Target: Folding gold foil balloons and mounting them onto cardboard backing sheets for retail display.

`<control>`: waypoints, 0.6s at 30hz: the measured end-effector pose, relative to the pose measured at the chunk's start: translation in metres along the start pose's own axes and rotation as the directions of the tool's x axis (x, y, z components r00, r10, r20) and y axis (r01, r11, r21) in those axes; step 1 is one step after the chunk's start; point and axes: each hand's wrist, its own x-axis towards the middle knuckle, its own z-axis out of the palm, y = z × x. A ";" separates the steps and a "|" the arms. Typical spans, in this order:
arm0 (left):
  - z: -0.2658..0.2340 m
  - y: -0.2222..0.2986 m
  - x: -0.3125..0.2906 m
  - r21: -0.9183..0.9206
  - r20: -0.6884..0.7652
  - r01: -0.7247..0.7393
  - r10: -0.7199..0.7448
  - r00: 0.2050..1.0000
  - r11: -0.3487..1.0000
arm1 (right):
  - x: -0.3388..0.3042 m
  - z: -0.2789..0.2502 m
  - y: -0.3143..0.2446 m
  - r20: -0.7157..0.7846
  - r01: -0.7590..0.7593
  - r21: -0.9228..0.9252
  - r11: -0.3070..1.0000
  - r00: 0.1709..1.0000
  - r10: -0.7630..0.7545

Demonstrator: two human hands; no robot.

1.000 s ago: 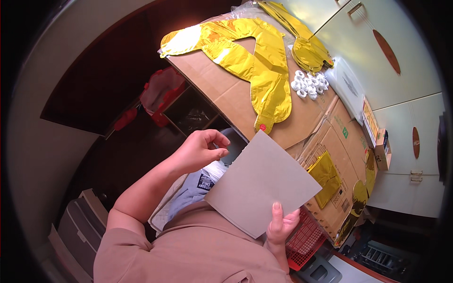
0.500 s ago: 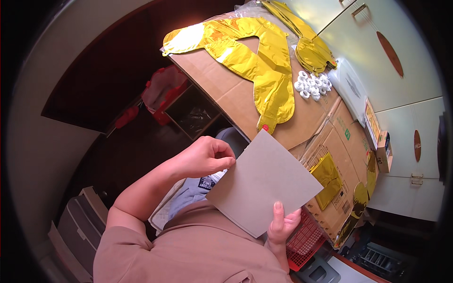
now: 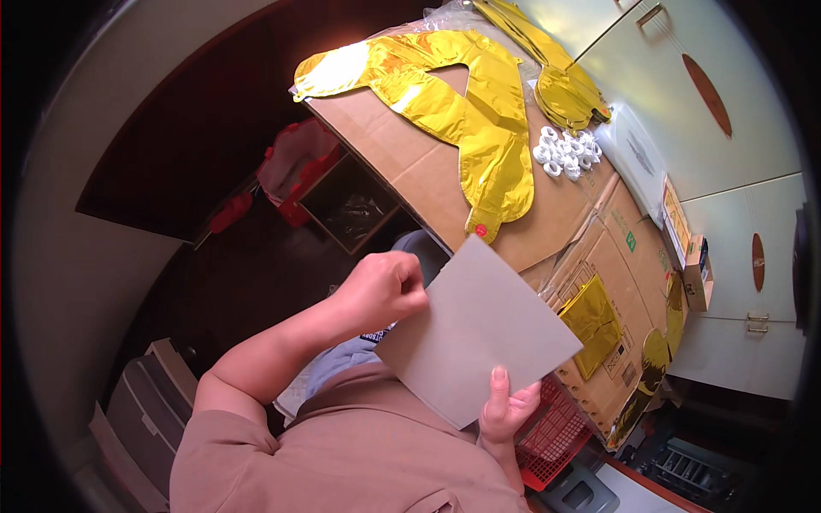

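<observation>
A flat grey square board (image 3: 479,333), like thick card, is held tilted in front of my chest. My right hand (image 3: 509,412) grips its lower right edge, thumb lying on the face and fingers behind. My left hand (image 3: 380,286) is closed at the upper left edge, its knuckles overlapping the board slightly; whatever its curled fingertips hold, if anything, is hidden. Just past the board's top corner lies a large flat gold foil balloon (image 3: 496,145) with a red dot at its near end, spread over flattened cardboard (image 3: 410,162).
White ribbon rolls (image 3: 564,154) sit beside more gold foil balloons (image 3: 569,94). A folded gold foil piece (image 3: 590,325) lies right of the board. Below the cardboard stands a red plastic basket (image 3: 552,436). Pale cabinets (image 3: 727,205) line the right side; a dark open box (image 3: 351,205) is at left.
My left hand has curled further, turning its knuckles over the board's edge. The board and my right hand have shifted very slightly left.
</observation>
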 end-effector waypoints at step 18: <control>-0.018 0.024 0.004 -0.292 0.344 0.279 -0.172 0.923 0.915 | 0.002 -0.003 -0.003 -0.070 0.020 0.049 0.999 0.997 -0.017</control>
